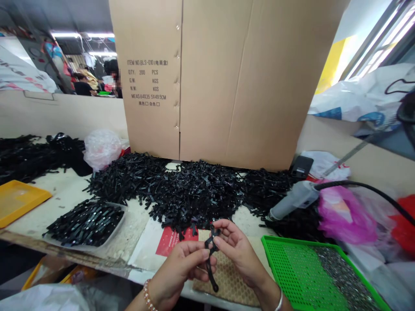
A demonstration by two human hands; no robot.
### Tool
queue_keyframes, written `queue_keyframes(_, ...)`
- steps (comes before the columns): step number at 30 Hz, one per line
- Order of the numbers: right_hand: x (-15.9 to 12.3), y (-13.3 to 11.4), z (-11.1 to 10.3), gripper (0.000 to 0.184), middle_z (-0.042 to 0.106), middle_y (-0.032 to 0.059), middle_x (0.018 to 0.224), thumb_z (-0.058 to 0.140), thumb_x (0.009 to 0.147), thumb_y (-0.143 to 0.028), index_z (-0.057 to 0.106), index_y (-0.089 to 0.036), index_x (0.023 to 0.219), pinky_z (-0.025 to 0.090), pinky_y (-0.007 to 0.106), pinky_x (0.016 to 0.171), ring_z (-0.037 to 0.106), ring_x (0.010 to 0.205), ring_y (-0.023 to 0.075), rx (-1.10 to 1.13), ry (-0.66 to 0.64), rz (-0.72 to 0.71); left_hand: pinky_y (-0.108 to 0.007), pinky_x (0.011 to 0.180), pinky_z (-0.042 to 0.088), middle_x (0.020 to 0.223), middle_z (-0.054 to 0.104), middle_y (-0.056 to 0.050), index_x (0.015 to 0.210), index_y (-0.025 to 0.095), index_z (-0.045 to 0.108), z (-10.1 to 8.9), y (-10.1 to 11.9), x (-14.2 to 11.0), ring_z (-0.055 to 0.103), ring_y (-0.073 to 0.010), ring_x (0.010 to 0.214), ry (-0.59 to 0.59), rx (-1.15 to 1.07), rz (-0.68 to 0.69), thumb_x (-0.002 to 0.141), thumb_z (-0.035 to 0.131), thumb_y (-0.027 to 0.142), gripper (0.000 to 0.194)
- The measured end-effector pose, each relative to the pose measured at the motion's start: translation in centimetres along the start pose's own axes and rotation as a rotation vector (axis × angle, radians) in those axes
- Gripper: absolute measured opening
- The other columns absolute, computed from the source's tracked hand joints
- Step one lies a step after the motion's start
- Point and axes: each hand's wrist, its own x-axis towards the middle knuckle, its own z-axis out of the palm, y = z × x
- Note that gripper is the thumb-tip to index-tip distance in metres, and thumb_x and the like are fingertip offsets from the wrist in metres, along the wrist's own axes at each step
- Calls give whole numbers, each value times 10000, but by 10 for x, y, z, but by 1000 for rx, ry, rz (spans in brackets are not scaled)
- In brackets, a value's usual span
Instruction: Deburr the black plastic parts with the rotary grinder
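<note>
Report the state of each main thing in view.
Black piece: held at a slant
Left grip: closed on that piece
Right grip: closed on its upper part
Clear tray: heaped with black parts
Green tray: partly covered with small shiny bits
Yellow tray: lying flat
Cardboard: standing upright
Gray tool: tilted; on or off unclear

Tray (285,263) R, poss. agst mat (233,277)

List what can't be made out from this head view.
In the head view:
Black piece: partly hidden by the left hand and right hand.
Small shiny parts: too small to tell apart.
Green tray: near end cut by bottom edge.
Yellow tray: cut by left edge.
</note>
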Motion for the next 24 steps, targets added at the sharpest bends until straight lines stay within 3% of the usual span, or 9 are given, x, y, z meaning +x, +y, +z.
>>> queue_keyframes(5,2,-1,4,326,628,5,923,764,776,-348,594,-234,1031,476,244,775,608,830,134,-19,31,-21,-164,567,492,806,715,-90,847,122,725,-2,5,0,609,-95,626,-10,4,-15,672,786,414,346)
queue_keyframes(12,-3,13,12,335,650,14,892,796,722,-410,628,-214,935,486,234,749,603,813,138,1,226,-44,-197,585,540,856,734,-107,883,123,693,-7,-11,7,670,-138,687,181,-132,-46,598,856,345,396)
queue_keyframes(18,-4,16,12,339,655,9,859,808,706,-409,641,-209,924,490,229,750,606,808,136,1,222,-31,-185,577,549,861,732,-110,915,109,684,-10,-14,6,681,-142,701,166,-145,-58,635,841,308,378)
queue_keyframes(24,-4,17,15,310,655,11,866,809,709,-393,645,-207,894,500,225,732,611,819,144,20,260,-54,-206,561,568,745,705,-40,1034,143,644,-12,-16,10,670,-133,614,297,-227,3,597,869,205,496)
